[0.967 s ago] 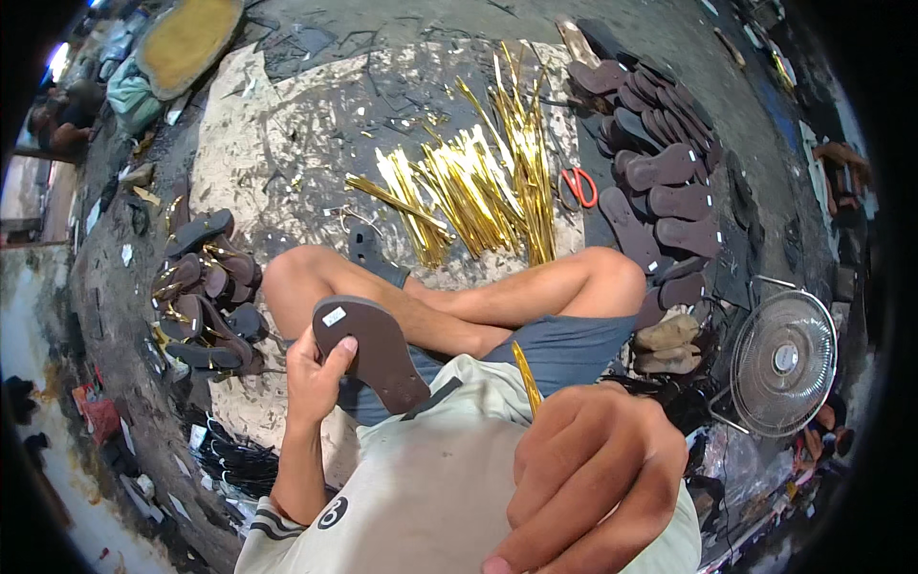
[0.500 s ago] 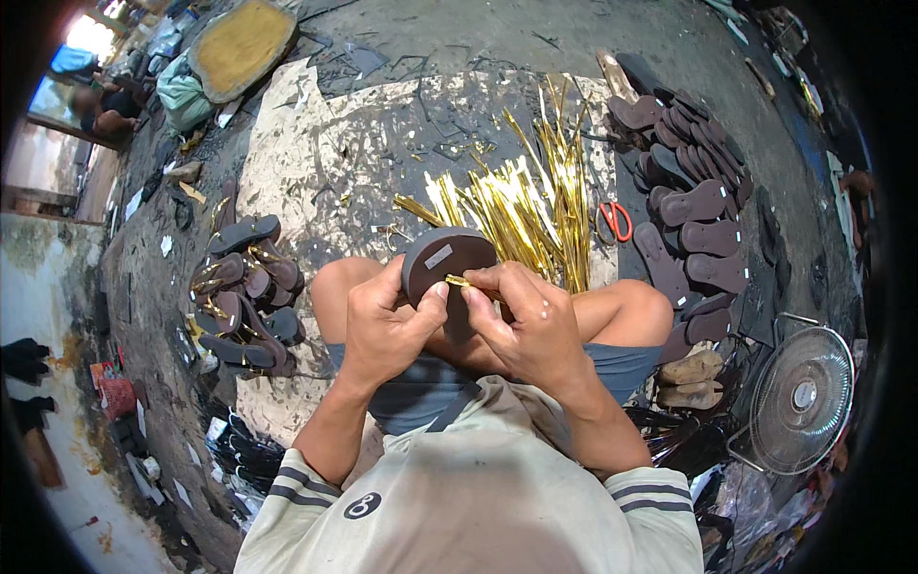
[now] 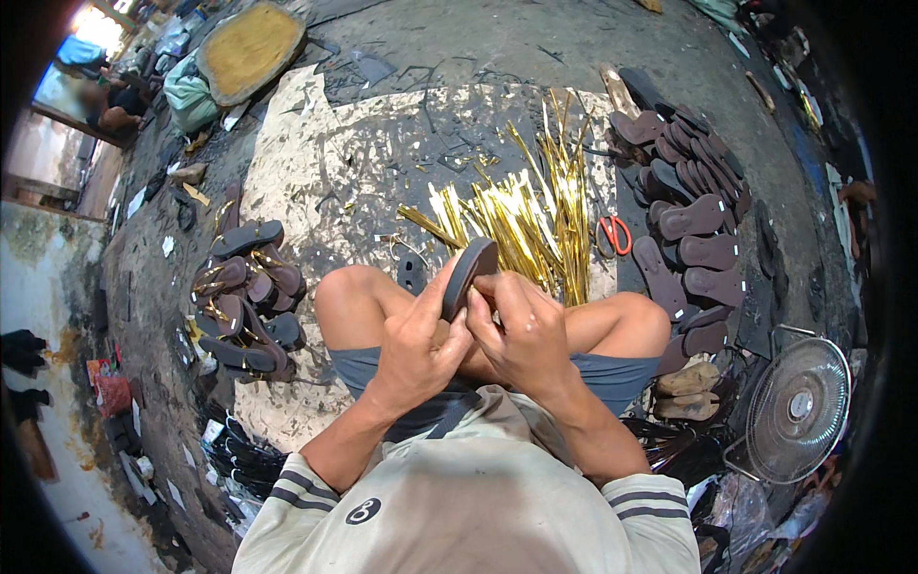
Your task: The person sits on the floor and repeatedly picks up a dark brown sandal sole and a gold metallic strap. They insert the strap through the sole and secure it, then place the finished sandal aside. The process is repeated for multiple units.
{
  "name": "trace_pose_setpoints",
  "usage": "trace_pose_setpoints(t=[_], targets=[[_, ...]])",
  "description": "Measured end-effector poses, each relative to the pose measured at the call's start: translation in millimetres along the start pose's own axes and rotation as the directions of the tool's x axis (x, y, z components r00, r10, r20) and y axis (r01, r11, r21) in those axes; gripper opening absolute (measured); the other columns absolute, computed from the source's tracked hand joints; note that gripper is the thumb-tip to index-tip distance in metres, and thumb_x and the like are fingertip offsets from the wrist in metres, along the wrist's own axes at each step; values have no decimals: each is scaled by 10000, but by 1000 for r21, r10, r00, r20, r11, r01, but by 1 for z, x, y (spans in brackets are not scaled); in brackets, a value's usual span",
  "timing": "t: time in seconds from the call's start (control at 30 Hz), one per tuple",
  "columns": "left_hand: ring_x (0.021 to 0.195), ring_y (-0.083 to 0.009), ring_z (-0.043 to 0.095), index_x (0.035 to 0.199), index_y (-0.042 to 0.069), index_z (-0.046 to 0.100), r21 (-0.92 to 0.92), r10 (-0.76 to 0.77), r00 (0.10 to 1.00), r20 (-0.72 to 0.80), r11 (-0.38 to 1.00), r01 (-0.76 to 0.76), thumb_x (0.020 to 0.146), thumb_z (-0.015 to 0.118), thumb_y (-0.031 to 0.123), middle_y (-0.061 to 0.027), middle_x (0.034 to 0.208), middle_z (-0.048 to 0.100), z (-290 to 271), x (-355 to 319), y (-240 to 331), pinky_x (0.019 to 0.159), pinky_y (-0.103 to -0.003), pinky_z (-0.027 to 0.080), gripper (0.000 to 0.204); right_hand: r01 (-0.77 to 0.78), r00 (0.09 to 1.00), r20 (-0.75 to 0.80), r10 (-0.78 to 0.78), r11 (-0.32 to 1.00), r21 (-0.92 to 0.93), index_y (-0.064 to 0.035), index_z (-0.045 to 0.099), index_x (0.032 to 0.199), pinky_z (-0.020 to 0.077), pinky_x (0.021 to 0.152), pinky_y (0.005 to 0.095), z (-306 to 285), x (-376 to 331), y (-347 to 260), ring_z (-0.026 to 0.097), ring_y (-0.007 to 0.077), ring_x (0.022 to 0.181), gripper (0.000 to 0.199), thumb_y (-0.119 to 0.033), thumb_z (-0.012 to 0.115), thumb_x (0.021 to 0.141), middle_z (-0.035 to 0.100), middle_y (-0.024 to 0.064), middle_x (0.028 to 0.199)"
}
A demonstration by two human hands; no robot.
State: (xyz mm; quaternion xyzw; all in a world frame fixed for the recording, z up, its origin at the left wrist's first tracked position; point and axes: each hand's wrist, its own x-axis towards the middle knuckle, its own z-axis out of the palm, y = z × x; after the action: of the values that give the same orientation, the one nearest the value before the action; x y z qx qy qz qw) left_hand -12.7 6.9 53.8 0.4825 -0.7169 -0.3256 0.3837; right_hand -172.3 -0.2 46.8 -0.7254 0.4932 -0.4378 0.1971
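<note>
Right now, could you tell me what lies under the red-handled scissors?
The red-handled scissors lie on the dark floor, beside the gold strips. Anything beneath them is hidden.

A dark brown sandal sole stands on edge, tilted, seen nearly side-on so only its thin rim and a sliver of one face show. It is held up in the air above the person's crossed legs, its lower part hidden between the fingers of both hands.
</note>
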Motion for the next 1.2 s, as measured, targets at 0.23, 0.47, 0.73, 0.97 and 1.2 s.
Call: trace_pose_setpoints(t=[0.23, 0.47, 0.73, 0.97, 1.2], targets=[[1132, -336, 687, 1467, -22, 469, -40, -72, 997, -6, 997, 72, 883, 621, -70, -254, 1323, 628, 12, 7, -30, 905, -369, 560, 605, -68, 998, 12, 68, 997, 46, -6, 616, 971, 547, 691, 451, 11, -2, 22, 677, 357, 797, 140, -117, 680, 916, 680, 158, 876], [1092, -312, 712, 1446, 2, 508, -5, -78, 995, -65, 997, 78, 871, 624, -63, -240, 1272, 663, 23, 4, -24, 877, -355, 573, 591, -124, 992, 26, 123, 992, 25, -6, 611, 982, 549, 685, 445, 17, 2, 24, 685, 359, 802, 143, -120, 673, 922, 685, 174, 881], [842, -122, 695, 1207, -17, 662, -36, -79, 990, -118, 996, 76, 880, 682, 14, -120, 980, 747, 14, 16, -35, 744, -292, 561, 329, -420, 902, 237, 362, 865, 276, 13, 662, 1021, 513, 592, 329, 4, 5, 24, 672, 170, 661, 167, -136, 684, 948, 728, 129, 830], [734, -135, 704, 1110, -19, 676, -44, -83, 992, -99, 996, 79, 850, 672, 27, -108, 853, 738, 4, 16, -26, 662, -290, 547, 264, -263, 962, 126, 241, 943, 203, 1, 635, 974, 525, 604, 384, 4, 1, 20, 682, 275, 676, 174, -135, 712, 896, 708, 154, 849], [747, -130, 699, 1173, -25, 654, -83, -128, 986, -110, 989, 119, 868, 641, -10, -92, 864, 739, 10, 14, -26, 665, -269, 542, 305, -110, 994, 18, 109, 990, 93, -4, 595, 918, 531, 673, 460, 9, -1, 12, 658, 365, 765, 154, -93, 710, 866, 664, 158, 838]])
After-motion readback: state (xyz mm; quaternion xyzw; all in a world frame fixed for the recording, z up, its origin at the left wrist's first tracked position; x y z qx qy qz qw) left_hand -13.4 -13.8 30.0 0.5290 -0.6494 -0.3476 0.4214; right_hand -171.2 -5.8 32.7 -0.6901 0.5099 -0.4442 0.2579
